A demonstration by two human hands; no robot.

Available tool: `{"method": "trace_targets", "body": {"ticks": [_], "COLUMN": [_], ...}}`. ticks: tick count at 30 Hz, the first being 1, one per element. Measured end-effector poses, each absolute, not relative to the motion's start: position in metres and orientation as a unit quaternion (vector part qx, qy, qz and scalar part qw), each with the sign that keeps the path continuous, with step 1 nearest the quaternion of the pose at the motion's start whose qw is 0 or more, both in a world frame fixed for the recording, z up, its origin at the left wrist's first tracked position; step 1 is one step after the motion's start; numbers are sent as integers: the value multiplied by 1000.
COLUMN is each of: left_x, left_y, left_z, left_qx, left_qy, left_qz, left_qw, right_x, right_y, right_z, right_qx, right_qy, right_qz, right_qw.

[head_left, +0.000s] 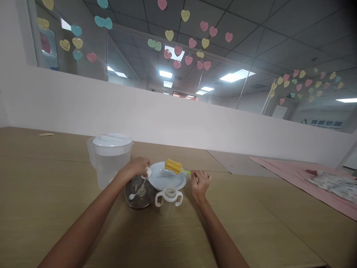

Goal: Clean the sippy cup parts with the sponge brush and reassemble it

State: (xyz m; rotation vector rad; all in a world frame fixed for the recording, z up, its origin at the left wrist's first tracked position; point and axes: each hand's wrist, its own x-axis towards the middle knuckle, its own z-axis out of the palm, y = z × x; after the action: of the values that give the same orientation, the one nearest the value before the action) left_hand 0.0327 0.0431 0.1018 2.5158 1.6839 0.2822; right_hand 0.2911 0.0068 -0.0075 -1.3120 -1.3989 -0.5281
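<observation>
My right hand (200,182) is closed on the green handle of a yellow sponge bottle brush (173,166), whose head hangs over a white plate (167,178). My left hand (137,166) is closed on a small white part (147,172) at the plate's left edge, above a glass lid (139,192) that lies on the table. A clear baby bottle with white handles (169,195) stands in front of the plate, between my two hands.
A clear plastic pitcher with a white lid (110,158) stands left of my left hand. The wooden table (55,193) runs to a white partition wall behind. A pink cloth (301,175) with a patterned fabric lies at the right.
</observation>
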Motion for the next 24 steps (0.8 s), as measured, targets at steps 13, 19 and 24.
{"method": "trace_targets", "body": {"ticks": [13, 19, 24], "left_x": [50, 48, 46], "left_y": [39, 46, 50], "left_z": [80, 79, 76], "left_qx": [818, 821, 820], "left_qy": [570, 568, 562], "left_qz": [-38, -52, -69], "left_qw": [71, 34, 82], "right_x": [292, 291, 291], "right_y": [9, 10, 9], "right_z": [-12, -13, -13], "right_qx": [-547, -550, -546], "right_qy": [-621, -622, -625], "right_qz": [-270, -268, -274], "right_qw": [493, 489, 486]}}
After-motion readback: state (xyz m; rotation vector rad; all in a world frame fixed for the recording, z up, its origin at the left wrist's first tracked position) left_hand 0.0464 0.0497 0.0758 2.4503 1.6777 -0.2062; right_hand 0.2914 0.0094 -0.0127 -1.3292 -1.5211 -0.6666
